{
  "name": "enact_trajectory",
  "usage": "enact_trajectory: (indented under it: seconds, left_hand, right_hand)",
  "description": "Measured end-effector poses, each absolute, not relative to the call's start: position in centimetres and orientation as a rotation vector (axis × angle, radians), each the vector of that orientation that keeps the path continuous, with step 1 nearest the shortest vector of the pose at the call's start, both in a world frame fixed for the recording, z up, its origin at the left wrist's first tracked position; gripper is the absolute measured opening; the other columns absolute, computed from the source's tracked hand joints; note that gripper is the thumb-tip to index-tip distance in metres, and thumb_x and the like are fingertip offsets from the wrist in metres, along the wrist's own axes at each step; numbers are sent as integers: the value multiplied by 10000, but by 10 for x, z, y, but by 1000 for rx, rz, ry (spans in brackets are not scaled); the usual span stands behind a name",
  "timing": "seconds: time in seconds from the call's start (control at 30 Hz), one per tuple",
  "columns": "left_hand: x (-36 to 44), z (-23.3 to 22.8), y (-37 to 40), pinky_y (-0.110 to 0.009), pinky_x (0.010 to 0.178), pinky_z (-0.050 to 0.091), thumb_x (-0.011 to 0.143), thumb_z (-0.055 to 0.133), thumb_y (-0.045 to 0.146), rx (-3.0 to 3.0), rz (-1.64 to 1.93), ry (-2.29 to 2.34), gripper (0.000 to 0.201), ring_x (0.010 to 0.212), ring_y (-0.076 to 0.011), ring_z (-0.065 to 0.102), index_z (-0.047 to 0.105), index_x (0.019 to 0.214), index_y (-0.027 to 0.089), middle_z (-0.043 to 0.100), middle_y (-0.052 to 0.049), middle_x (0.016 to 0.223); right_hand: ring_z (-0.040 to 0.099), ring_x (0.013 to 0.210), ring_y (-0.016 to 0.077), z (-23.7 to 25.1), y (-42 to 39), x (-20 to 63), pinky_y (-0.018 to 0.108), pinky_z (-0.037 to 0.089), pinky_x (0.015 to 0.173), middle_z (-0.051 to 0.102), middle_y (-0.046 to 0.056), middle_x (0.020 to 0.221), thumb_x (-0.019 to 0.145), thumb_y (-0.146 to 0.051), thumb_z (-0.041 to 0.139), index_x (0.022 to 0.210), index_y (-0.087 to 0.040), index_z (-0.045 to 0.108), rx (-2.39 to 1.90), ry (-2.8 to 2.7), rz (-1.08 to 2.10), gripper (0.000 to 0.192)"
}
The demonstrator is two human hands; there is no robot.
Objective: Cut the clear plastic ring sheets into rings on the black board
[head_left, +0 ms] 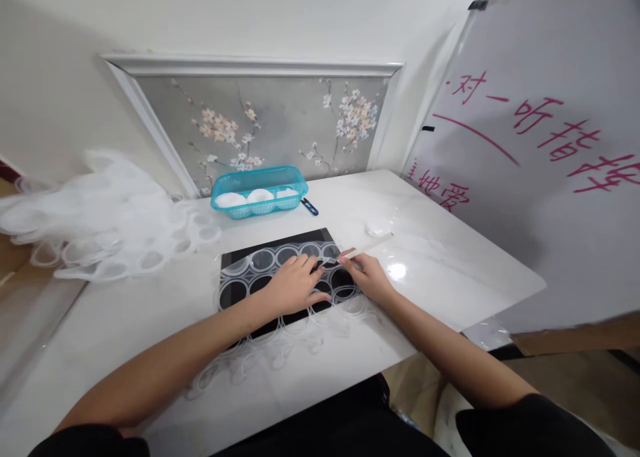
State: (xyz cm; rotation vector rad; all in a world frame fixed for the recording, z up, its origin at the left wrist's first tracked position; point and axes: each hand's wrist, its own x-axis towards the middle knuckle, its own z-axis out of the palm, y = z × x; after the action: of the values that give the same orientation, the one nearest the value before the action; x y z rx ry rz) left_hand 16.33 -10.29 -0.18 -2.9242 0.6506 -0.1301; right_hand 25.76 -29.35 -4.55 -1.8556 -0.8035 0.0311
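Observation:
A clear plastic sheet with rows of round cut-outs lies over a black mat on the white table. My left hand presses flat on the sheet, fingers spread. My right hand pinches a thin, pale strip at the sheet's right edge, close to my left fingertips. What exactly the strip is I cannot tell.
A turquoise basket with white round pieces stands at the back by the wall. A small blue-handled tool lies beside it. A heap of punched clear sheets fills the left. A small clear disc lies right of the mat. A whiteboard leans at the right.

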Motion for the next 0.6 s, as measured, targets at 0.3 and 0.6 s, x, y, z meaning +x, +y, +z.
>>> enact_trajectory:
  seconds: [0.3, 0.6]
  left_hand:
    - [163, -10, -99, -373, 862, 324, 900, 319, 676, -2883, -128, 691, 728, 1068, -285, 449, 507, 1296, 95, 524, -146, 1230]
    - [160, -10, -97, -377, 857, 351, 892, 318, 681, -2937, -101, 670, 729, 1057, -291, 465, 493, 1313, 113, 513, -162, 1195]
  right_hand:
    - [648, 895, 207, -46, -286, 261, 330, 489, 820, 699, 57, 947, 898, -340, 503, 882, -204, 663, -1912, -944, 61, 211]
    - [648, 920, 210, -44, -285, 262, 343, 486, 847, 703, 48, 958, 894, -329, 519, 857, -210, 681, -1909, -951, 98, 204]
